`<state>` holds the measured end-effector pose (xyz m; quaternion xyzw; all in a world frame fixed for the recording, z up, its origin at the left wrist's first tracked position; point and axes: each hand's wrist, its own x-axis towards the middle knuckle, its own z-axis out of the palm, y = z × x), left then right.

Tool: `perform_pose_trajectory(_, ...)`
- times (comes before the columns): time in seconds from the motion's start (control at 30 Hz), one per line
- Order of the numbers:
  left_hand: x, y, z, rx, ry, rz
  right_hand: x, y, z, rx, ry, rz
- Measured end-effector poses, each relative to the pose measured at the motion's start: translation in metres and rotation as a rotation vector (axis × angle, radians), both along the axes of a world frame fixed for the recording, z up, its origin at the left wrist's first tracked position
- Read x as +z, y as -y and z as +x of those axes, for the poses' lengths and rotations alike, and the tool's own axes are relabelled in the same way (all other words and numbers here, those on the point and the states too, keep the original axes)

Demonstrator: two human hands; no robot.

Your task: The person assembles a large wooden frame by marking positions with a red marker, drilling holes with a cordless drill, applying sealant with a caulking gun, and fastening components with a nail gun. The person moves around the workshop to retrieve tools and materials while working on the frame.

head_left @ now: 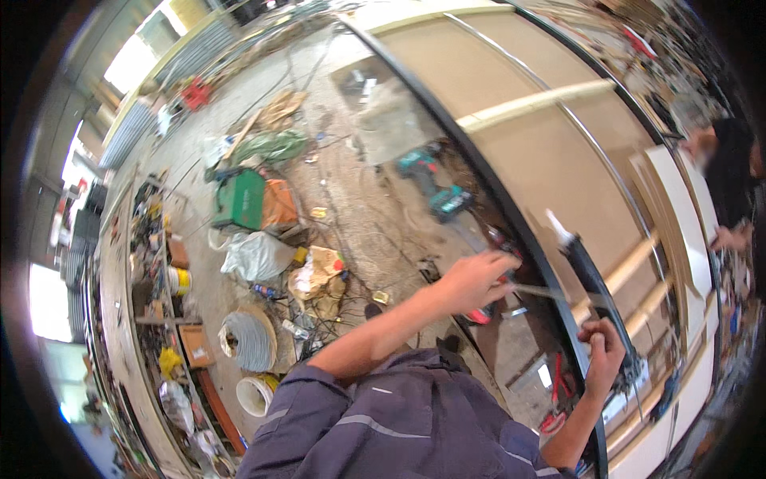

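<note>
My left hand [477, 281] is closed above the near black edge of a large panel frame [511, 195]. From its fingertips a thin pale strip [538, 290], blurred, stretches right across that edge. My right hand [602, 351] is curled over the frame, its fingers bent inward; what they hold, if anything, is hidden. Right beside it lies a caulking gun [594, 279] with a dark tube and a white nozzle pointing away from me. Pale wooden slats [550, 104] and metal rods cross the brown board of the frame.
Under the frame's left side, a lower surface carries a teal cordless drill [435, 188] and red-handled pliers [561, 387]. Left on the floor are a green case [239, 199], a cable coil [249, 341], a white bucket [255, 395] and loose cords. Another person [730, 168] stands at far right.
</note>
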<state>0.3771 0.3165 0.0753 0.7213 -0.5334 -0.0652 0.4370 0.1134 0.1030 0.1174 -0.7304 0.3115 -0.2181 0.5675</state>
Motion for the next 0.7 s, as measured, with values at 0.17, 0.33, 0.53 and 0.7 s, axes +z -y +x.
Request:
perform_pose_trajectory(0.17, -0.140, -0.196, 0.001, 0.261, -0.440, 0.537, -0.030, -0.115, 0.082, 0.115, -0.030, 0.248)
perform_pose_trajectory(0.33, -0.281, -0.410, -0.053, 0.444, -0.816, 0.923, -0.063, -0.220, 0.174, 0.434, -0.197, 0.305)
perform_pose_trajectory(0.53, -0.273, -0.512, -0.043, 0.577, -0.898, 0.634, -0.112, -0.286, 0.276, 0.734, -0.409, 0.253)
perform_pose_trajectory(0.7, -0.138, -0.489, 0.041, 0.903, -0.939, 0.111, -0.172, -0.308, 0.335, 0.986, -0.643, 0.037)
